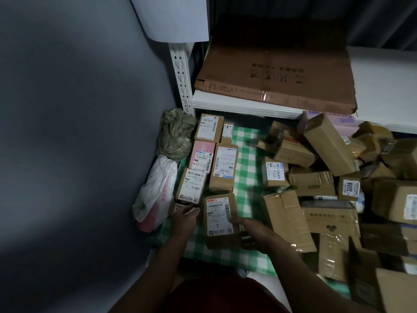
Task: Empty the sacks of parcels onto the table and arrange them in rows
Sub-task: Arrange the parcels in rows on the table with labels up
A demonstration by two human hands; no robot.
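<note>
Cardboard parcel [220, 222], gripped by our right hand [250, 232], lies on the checked table [246, 172] at the near end of the arranged parcels [223, 168]; we should square it flush with them, though whether our left hand [182, 219] grasps anything is unclear.

A green-checked tablecloth [246, 154] carries parcels [223, 168] in rows at left and a jumbled heap [327, 177] at right.

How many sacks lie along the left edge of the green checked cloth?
2. A crumpled olive sack lies at the far corner, beside the shelf post; a white sack with red print lies just nearer the camera. Others may be hidden under the parcels.
</note>
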